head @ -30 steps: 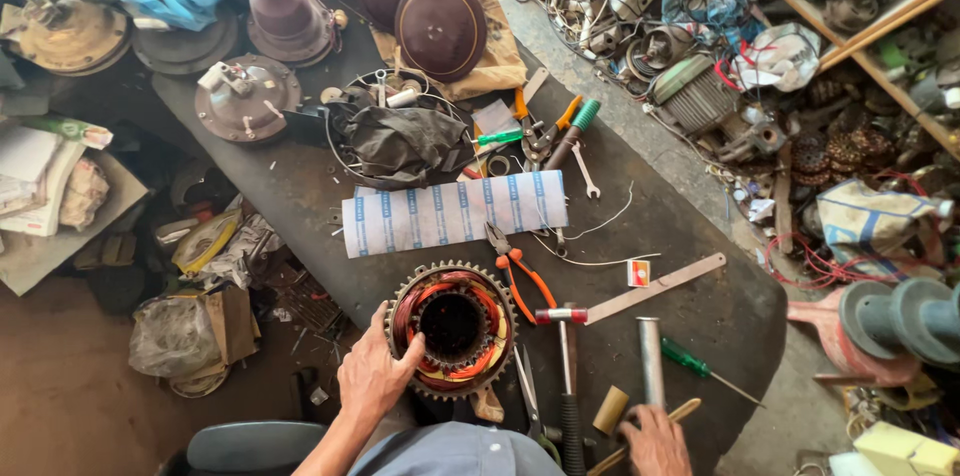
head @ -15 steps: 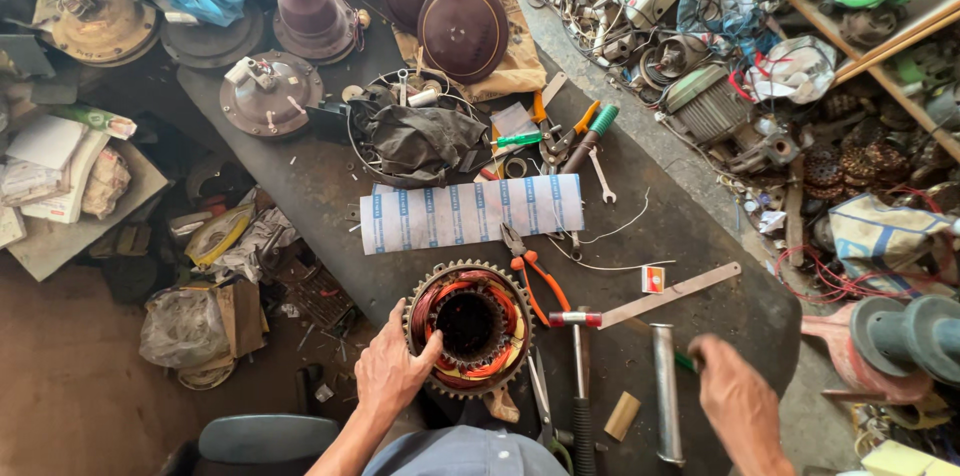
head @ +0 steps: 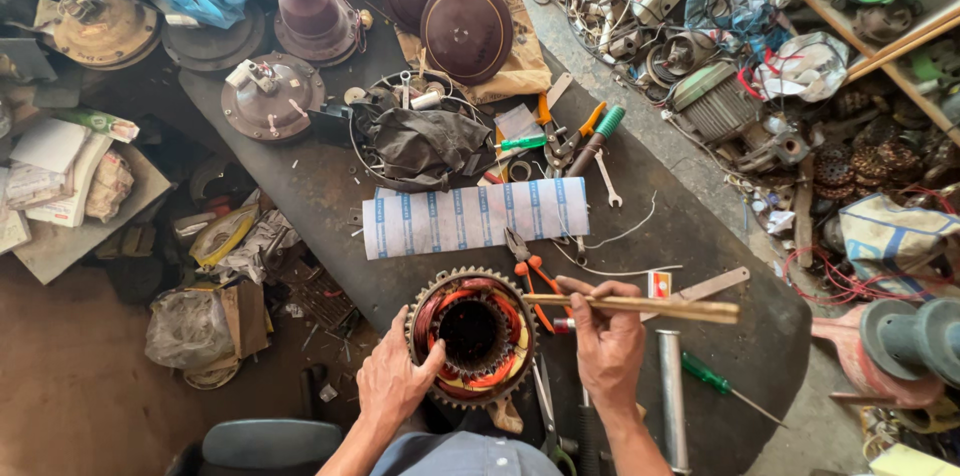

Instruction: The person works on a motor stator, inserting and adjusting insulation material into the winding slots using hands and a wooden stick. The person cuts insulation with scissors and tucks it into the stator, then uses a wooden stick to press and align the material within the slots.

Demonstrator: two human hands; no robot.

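Note:
A round motor stator with copper windings and a toothed metal rim lies on the dark workbench near its front edge. My left hand grips the stator's lower left rim. My right hand holds a thin wooden stick level, its left end over the stator's right edge. Orange-handled pliers lie just behind the stator, partly under the stick.
A white blue-striped sheet lies behind the stator. Screwdrivers, a wrench, a metal tube and a flat metal strip lie around. Brown fan covers and motor parts fill the bench's far end. Scrap piles crowd the right side and floor.
My right hand rose from the bench's front edge, took up the wooden stick and brought it over to the stator. My left hand stayed on the stator's rim.

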